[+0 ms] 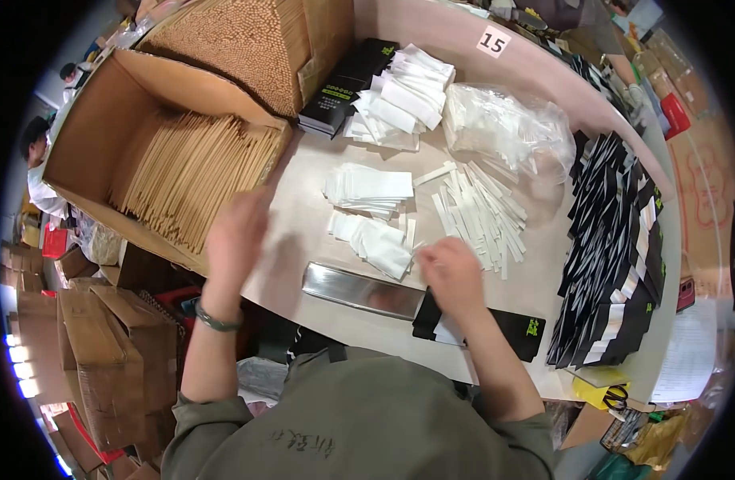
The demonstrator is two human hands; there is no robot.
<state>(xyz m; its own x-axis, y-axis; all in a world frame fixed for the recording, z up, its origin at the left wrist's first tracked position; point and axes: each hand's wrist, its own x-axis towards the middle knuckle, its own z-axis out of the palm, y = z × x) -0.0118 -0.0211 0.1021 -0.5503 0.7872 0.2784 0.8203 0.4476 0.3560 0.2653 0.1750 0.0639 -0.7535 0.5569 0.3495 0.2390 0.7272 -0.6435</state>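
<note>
My left hand (238, 232) is over the right edge of an open cardboard box (95, 172) that holds many thin wooden sticks (187, 176), which look like chopsticks. Its fingers are smeared and partly hidden, so their grip does not show. In the middle of the table my right hand (451, 272) has its fingertips pinched together. They are beside a stack of folded white paper packets (375, 244) and a heap of narrow white strips (479, 212); anything between them is too small to name. Below this hand lie black paper sleeves (515, 330) with a green mark.
A shiny metal bar (359, 290) lies before me. Behind are another white packet stack (371, 188), a white packet pile (403, 96), black sleeves (343, 88), a clear plastic bag (503, 124) and a second stick-filled box (323, 40). Black sleeves (611, 248) line the right.
</note>
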